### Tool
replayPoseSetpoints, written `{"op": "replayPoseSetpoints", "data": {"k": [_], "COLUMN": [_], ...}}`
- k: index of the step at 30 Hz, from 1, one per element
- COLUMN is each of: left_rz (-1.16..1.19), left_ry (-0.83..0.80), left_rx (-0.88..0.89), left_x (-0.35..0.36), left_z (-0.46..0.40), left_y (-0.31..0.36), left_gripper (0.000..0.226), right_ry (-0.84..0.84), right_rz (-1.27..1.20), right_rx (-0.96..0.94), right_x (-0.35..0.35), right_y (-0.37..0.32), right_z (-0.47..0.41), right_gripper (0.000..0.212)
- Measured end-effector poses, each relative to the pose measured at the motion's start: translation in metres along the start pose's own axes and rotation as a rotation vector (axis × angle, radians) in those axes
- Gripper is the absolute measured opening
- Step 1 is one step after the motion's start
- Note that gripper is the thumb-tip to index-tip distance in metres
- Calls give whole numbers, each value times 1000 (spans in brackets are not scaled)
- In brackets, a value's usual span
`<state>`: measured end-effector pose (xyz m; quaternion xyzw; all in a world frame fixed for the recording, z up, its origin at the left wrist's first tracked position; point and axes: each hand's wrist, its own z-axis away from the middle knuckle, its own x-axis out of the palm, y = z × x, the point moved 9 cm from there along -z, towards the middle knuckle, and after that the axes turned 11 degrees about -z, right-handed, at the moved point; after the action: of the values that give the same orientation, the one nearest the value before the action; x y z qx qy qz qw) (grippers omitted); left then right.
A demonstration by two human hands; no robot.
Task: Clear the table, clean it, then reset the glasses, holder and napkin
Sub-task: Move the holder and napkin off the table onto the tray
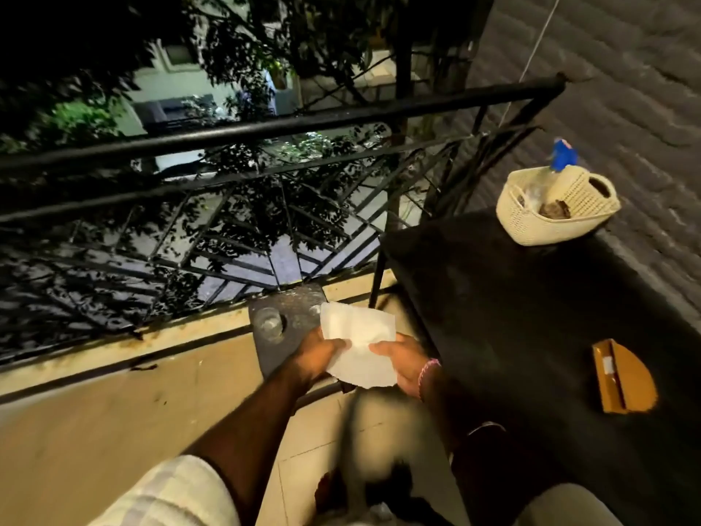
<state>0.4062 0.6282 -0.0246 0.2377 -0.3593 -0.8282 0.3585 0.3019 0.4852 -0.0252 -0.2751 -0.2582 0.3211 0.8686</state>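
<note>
Both my hands hold a white napkin (358, 343) above a small dark stool (294, 305) by the balcony railing. My left hand (318, 353) grips its left edge and my right hand (400, 360) grips its right edge. A clear glass (268, 323) stands on the stool at the left; a second glass (315, 309) shows just behind the napkin's top corner. On the black table (512, 317) to the right lies a wooden holder (622, 375), semicircular, near the right side.
A cream woven basket (555, 208) with a blue-topped spray bottle (564, 155) and other items sits at the table's far end. A black iron railing (265, 127) runs across ahead. A brick wall (626, 89) is at the right. Tiled floor (113, 411) lies below.
</note>
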Motion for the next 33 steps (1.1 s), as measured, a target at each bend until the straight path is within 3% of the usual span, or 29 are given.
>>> {"op": "replayPoseSetpoints", "data": {"k": [6, 9, 16, 19, 25, 29, 33], "left_rz": [-14, -9, 94, 150, 272, 291, 426], "left_ry": [-12, 103, 138, 213, 271, 260, 237], "left_rx": [-32, -90, -120, -100, -163, -206, -285], "left_x": [-13, -31, -49, -51, -53, -61, -67], "left_z": [-7, -20, -44, -42, -33, -37, -47], "left_y": [-4, -10, -6, 0, -7, -20, -28], "left_gripper": [30, 27, 37, 19, 29, 38, 24], "right_ry": [-27, -61, -168, -148, -213, -274, -279], "right_rz": [133, 180, 189, 195, 270, 253, 129], "right_rx": [-23, -15, -6, 11, 83, 122, 191], "right_x": [14, 18, 27, 29, 36, 46, 56], "right_y": [-11, -20, -51, -56, -52, -47, -41], "right_z": [-26, -44, -83, -99, -116, -120, -132], "right_gripper": [35, 37, 30, 28, 32, 34, 26]}}
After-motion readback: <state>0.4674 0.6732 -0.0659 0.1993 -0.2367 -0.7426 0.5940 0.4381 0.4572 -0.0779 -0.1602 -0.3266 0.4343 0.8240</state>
